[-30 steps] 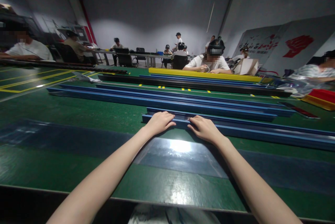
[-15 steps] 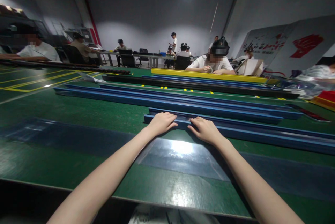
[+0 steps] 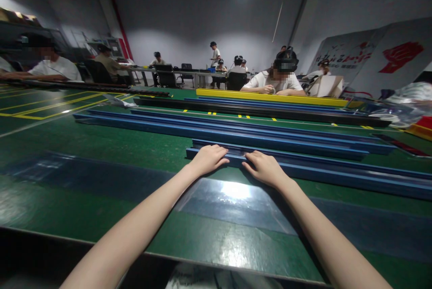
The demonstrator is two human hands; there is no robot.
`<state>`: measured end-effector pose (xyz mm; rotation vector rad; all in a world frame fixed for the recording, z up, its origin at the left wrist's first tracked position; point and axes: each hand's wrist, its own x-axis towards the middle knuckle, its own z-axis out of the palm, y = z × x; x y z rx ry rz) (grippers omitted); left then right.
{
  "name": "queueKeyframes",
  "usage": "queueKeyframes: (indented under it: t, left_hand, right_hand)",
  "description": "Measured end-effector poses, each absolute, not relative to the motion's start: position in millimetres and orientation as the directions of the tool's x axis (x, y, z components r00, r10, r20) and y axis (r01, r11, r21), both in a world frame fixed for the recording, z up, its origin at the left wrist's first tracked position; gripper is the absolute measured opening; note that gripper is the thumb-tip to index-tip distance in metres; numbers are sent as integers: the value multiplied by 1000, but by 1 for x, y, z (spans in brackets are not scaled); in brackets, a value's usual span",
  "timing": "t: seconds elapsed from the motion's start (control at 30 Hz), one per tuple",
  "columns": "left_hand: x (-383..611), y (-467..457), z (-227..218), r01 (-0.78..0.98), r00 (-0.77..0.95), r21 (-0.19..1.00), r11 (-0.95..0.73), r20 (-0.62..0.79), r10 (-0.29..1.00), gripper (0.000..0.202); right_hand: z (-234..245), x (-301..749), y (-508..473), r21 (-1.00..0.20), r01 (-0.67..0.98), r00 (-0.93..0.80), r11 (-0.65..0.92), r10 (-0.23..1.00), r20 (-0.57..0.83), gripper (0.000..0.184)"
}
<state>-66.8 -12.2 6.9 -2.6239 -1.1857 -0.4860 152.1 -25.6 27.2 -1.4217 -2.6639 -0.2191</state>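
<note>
A long blue U-shaped channel (image 3: 324,173) lies across the green table in front of me, its left end just beyond my left hand. My left hand (image 3: 209,158) is closed over the channel's near wall, fingers inside the groove and thumb along the outer face. A short way to the right, my right hand (image 3: 263,166) holds the same wall in the same manner. The fingertips of both hands are partly hidden in the groove. Between my forearms, a shiny clear plastic sheet (image 3: 232,203) lies flat on the table.
More blue channels (image 3: 216,132) lie parallel behind mine, then a black channel (image 3: 263,111) and a yellow one (image 3: 270,97). A dark translucent strip (image 3: 111,176) runs along the near tabletop. A co-worker (image 3: 278,75) sits opposite. At the right lies a dark red flat object (image 3: 405,146).
Both my hands keep their place on the blue channel. The view shifts slightly, and a person standing in the background has moved a little to the left.
</note>
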Motion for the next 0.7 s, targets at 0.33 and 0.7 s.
queueKeyframes:
  t: [0.33,0.7]
  left_hand:
    - [-67,-10,5,758,624,-107,-644,409,666,34]
    - [-67,-10,5,760,620,-108,-641,416,665,33]
  right_hand:
    - [26,152,-25,74,831,-554,551,812,182,31]
    - [27,153,-25,53,837,-544,544,819,183,32]
